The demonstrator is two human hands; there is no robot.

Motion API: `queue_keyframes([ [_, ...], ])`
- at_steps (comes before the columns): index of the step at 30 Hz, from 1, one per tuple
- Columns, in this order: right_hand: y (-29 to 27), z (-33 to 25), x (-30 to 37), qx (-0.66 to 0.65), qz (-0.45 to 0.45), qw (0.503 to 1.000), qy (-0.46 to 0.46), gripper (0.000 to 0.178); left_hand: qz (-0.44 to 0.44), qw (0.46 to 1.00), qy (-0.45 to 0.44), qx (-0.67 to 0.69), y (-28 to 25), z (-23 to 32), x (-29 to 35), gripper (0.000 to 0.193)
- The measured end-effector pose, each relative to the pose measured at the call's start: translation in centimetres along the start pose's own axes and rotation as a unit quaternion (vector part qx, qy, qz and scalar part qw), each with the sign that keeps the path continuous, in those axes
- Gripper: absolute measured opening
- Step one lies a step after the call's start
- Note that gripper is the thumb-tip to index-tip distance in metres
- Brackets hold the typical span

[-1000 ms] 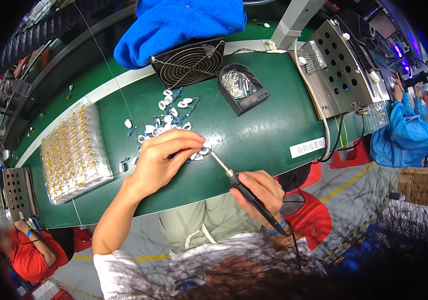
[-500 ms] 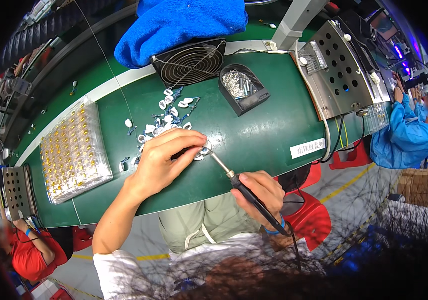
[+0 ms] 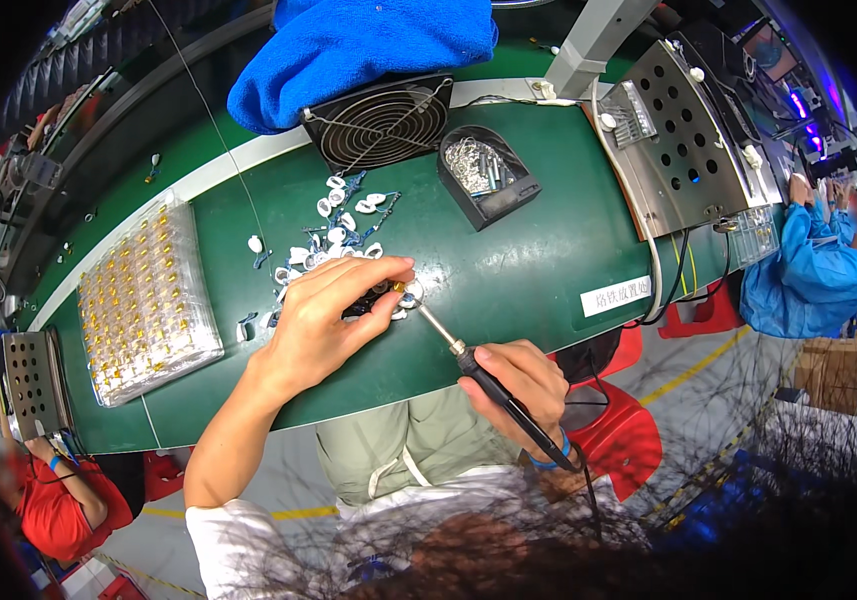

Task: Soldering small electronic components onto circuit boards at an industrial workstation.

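My right hand (image 3: 528, 388) grips the black handle of a soldering iron (image 3: 483, 372), its metal shaft pointing up and left. At the iron's tip is a small white part (image 3: 412, 297), close to the fingertips of my left hand (image 3: 323, 312). The left thumb and index finger are bent round a small piece with a gold-coloured bit (image 3: 398, 287); the fingers partly hide it, so its kind is unclear. Just beyond this hand lies a loose pile of small white ring-shaped parts with blue wires (image 3: 336, 236) on the green table mat (image 3: 538, 240).
A clear plastic tray (image 3: 148, 305) of gold-coloured pieces lies at left. Behind the pile stand a black fan (image 3: 378, 128) and a blue towel (image 3: 363, 55). A black bin (image 3: 488, 180) holds small metal parts. At right is a perforated metal box (image 3: 673, 130). Co-workers sit on both sides.
My left thumb and index finger have parted slightly, showing the gold-coloured bit between them. My right hand has shifted a little left with the soldering iron.
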State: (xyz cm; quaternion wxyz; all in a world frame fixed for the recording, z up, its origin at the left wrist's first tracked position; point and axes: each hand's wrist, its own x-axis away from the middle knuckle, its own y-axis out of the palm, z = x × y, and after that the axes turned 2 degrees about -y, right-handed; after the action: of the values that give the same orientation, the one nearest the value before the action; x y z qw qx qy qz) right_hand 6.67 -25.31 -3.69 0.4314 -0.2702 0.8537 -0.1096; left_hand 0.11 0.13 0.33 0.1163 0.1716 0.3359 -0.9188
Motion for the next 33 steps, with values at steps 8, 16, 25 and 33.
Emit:
queue_keyframes([
  [8, 0.0, 0.0, 0.0, 0.003, -0.006, 1.000, 0.001, 0.046, -0.002, 0.999, 0.029, -0.030, 0.0, -0.2, 0.1, 0.042],
  [16, -0.1, -0.1, 0.3, 0.014, 0.004, 1.000, 0.002, 0.042, -0.008, 0.999, 0.030, -0.039, 0.0, -0.1, 0.2, 0.044],
  [25, -0.4, -0.3, 0.1, 0.007, 0.027, 0.999, 0.017, 0.041, 0.028, 0.995, 0.094, -0.035, 0.1, -0.1, -0.8, 0.034],
  [33, -0.9, 2.2, -4.6, 0.143, 0.017, 0.989, 0.017, 0.058, 0.006, 0.996, 0.085, -0.028, -1.4, 0.7, 0.7, 0.033],
])
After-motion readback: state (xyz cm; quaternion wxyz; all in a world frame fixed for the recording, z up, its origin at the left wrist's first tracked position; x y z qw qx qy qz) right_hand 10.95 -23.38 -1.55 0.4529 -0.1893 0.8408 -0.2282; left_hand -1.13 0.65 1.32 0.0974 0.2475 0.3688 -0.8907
